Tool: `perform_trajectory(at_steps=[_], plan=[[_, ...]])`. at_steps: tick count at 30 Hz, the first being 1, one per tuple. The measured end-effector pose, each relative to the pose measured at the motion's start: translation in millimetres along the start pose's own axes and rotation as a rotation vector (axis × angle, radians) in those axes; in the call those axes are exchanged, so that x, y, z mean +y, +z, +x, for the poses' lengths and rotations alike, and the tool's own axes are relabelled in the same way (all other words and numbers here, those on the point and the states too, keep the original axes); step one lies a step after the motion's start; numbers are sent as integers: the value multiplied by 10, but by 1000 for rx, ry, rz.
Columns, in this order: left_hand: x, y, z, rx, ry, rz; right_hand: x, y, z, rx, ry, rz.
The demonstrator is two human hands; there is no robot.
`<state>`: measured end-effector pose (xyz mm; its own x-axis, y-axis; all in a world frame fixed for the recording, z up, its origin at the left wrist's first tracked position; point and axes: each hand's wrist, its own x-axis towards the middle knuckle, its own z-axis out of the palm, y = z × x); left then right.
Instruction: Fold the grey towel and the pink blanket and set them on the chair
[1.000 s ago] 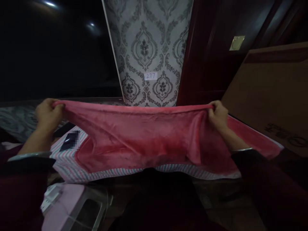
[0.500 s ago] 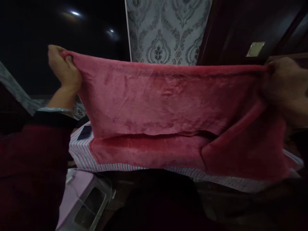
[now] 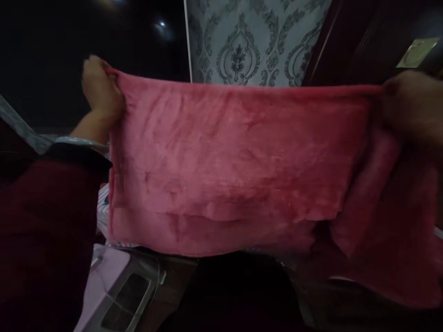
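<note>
A pink plush blanket (image 3: pixel 235 147) hangs stretched between my two hands, its upper edge nearly level. My left hand (image 3: pixel 102 87) is closed around the upper left corner. At the upper right, my right hand (image 3: pixel 413 106) grips the other end; it is blurred and its fingertips are hidden. Loose folds drop below the right hand toward the lower right. The blanket's lower part hangs over a striped cloth (image 3: pixel 103 207), of which only strips show at the left and along the bottom edge.
A pink and grey case with a dark window (image 3: pixel 107 290) stands low at the left. Behind the blanket are a patterned wall (image 3: pixel 238 50), a large dark glossy panel (image 3: pixel 138 46) and dark woodwork with a light-coloured plate (image 3: pixel 417 53).
The blanket has been drawn up and nearer, and its hanging panel is longer. It now covers most of the striped cloth. More folds hang down at the right. Both hands keep their grip.
</note>
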<state>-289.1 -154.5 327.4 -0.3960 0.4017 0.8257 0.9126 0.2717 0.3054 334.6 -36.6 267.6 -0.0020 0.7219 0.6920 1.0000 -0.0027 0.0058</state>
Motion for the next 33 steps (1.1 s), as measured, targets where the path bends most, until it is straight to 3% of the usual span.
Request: perform_trajectory(at_steps=[3, 5, 14, 18, 23, 27, 30, 33], plan=[[-199, 642, 5, -103, -82, -32, -535, 402, 240, -31, -34, -33], [-309, 996, -41, -155, -98, -33, -739, 695, 292, -61, -67, -49], [-690, 2366, -380, -345, -169, 103, -1221, 1895, 282, -399, -142, -67], [-801, 2869, -551, -442, -201, 135, -1328, 2415, 296, -498, -111, -66], [-956, 3367, -750, -564, -226, 145, -1387, 2942, 297, -540, -94, -48], [-1108, 3670, -974, -681, -272, 158, -1423, 3303, 204, -658, -128, -78], [-1198, 3735, -1074, -804, -319, 169, -1402, 3551, 123, -701, -153, -42], [-1222, 3603, -1078, -832, -309, 149, -1335, 3665, 24, -619, -161, 120]])
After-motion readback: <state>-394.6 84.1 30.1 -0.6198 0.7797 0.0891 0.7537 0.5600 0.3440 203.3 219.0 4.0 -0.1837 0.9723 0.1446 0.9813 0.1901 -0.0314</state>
